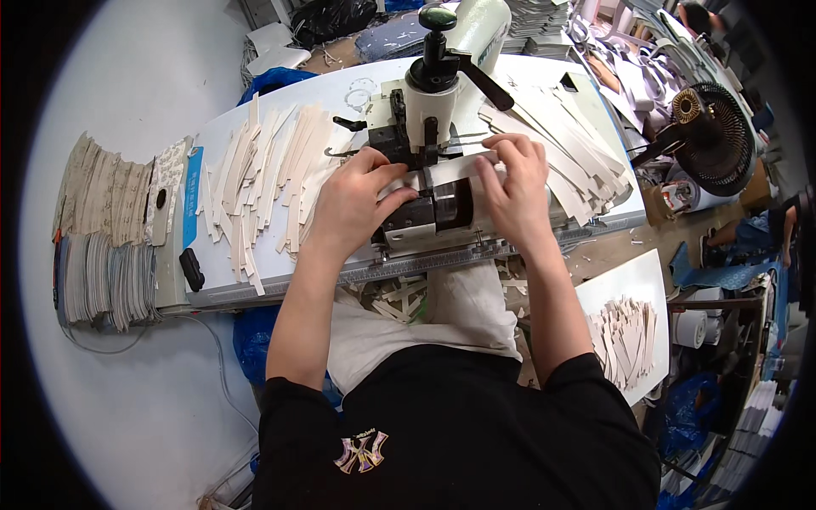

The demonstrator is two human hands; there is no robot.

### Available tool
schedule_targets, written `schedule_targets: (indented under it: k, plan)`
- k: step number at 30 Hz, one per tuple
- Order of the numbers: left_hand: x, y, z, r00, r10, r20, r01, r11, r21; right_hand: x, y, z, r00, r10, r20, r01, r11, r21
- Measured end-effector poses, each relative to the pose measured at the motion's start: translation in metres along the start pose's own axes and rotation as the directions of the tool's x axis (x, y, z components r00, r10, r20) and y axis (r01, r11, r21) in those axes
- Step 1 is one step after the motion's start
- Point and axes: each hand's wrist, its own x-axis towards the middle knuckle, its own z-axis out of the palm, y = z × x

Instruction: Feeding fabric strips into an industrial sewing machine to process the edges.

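Note:
A pale off-white strip [459, 169] stretches across the front of a white industrial machine [432, 106], under its black presser part. My left hand [353, 200] pinches the strip's left end between thumb and fingers. My right hand [515, 189] grips its right end, with thumb and fingertips close together. Below the strip, a dark cylindrical part [453, 204] of the machine sits between my hands. Many cut strips [293, 161] lie loosely to the left of my left hand. Another pile of pale strips [565, 157] fans out beyond my right hand.
A metal ruler [365, 274] runs along the front edge of the white table [229, 285]. Stacked folded material [106, 276] stands at far left. To the right are a black fan [710, 132] and a white board [650, 280] bearing more strips. Scraps lie below the table.

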Motion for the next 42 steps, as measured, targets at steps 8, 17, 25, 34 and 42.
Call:
schedule_targets:
  k: [8,17,25,34,42]
  plan:
    - [-0.005,-0.006,0.001,0.998,-0.031,-0.056,0.031,1.000,-0.002,-0.010,0.055,-0.077,0.970,0.135,-0.203,-0.117,0.988,0.099]
    - [-0.055,-0.088,-0.030,0.865,-0.480,-0.144,0.500,0.849,0.172,-0.017,0.088,-0.053,0.820,0.299,-0.488,-0.421,0.893,-0.161]
    - [-0.083,-0.129,-0.005,0.818,-0.539,-0.200,0.562,0.676,0.477,-0.019,0.067,-0.064,0.778,0.183,-0.601,-0.447,0.834,-0.325]
    - [-0.095,-0.150,-0.012,0.698,-0.692,-0.185,0.716,0.674,0.182,-0.026,0.029,-0.040,0.946,0.075,-0.316,-0.143,0.970,-0.198]
    - [-0.111,-0.133,-0.038,0.686,-0.708,-0.168,0.727,0.655,0.207,-0.038,0.027,-0.034,0.968,0.082,-0.236,-0.116,0.984,-0.136]
